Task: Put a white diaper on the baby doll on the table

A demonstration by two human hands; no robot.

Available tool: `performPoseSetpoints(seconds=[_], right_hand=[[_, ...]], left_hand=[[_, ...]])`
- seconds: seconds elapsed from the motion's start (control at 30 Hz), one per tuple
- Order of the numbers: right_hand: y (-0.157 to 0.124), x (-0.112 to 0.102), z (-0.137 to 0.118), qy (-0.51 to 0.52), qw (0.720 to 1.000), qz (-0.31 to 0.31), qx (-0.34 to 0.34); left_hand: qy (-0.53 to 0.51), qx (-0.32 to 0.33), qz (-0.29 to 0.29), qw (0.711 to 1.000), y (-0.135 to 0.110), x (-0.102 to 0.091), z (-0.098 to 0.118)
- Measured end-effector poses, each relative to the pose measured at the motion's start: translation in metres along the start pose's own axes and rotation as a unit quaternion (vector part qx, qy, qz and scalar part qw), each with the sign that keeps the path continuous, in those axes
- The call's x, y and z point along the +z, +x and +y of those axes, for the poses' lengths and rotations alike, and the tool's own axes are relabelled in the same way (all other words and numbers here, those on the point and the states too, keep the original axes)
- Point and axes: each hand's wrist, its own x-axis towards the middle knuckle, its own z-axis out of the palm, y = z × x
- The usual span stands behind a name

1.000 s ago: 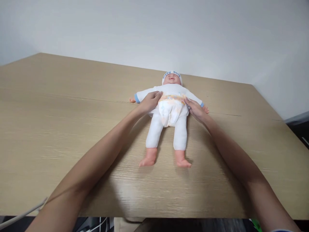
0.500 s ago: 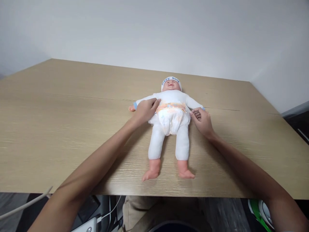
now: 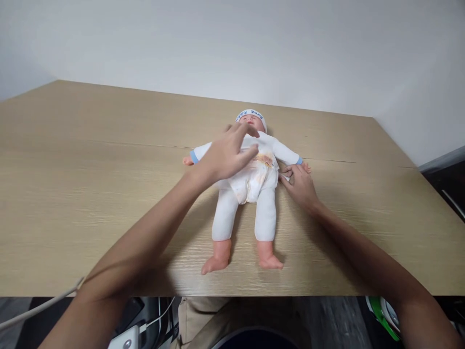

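A baby doll (image 3: 267, 141) in white clothes with blue cuffs and a lettered white headband lies on its back, feet toward me. Around its hips is a white diaper (image 3: 250, 184) with an orange patterned waistband. Over the doll's chest and belly hovers my left hand (image 3: 230, 151), its fingers apart and nothing in them; it hides part of the waistband and chest. At the diaper's right side, my right hand (image 3: 296, 182) pinches a small white edge of it, close to the doll's hand.
The doll rests on a wide wooden table (image 3: 109, 194) against a pale wall (image 3: 218, 48). A white cable (image 3: 43, 308) runs past the front left edge. Below the table are a white device (image 3: 125, 339) and a green-and-white object (image 3: 383, 315).
My left hand has lifted off the diaper's left side and moved right and up over the belly, fingers spreading. My right hand stays at the right side, now pinching a white edge.
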Motion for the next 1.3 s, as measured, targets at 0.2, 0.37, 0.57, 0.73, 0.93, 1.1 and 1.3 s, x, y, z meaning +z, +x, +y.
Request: performPoseSetpoints(seconds=[0.2, 0.37, 0.57, 0.73, 0.93, 1.1, 1.3], right_hand=[[0.001, -0.01, 0.0, 0.006, 0.994, -0.066, 0.087], [0.005, -0.025, 0.007, 0.075, 0.978, -0.144, 0.129], [0.021, -0.059, -0.015, 0.22, 0.942, -0.217, 0.132], [0.048, -0.066, -0.053, 0.225, 0.939, -0.231, 0.119], [0.068, -0.039, -0.065, 0.284, 0.91, -0.261, 0.153], [0.063, -0.034, -0.069, 0.324, 0.907, -0.228, 0.144], [0.058, -0.03, -0.064, 0.354, 0.902, -0.199, 0.144]], left_hand=[[0.073, 0.084, -0.067, 0.992, 0.01, 0.042, 0.015], [0.076, 0.057, -0.058, 0.994, 0.008, 0.049, 0.011], [0.079, 0.053, -0.053, 0.994, 0.006, 0.053, 0.01], [0.104, 0.069, -0.035, 0.992, 0.006, 0.058, 0.009], [0.123, 0.061, -0.052, 0.989, 0.005, 0.052, 0.016], [0.119, 0.042, -0.069, 0.99, 0.005, 0.045, 0.022], [0.11, 0.035, -0.064, 0.991, 0.006, 0.046, 0.02]])
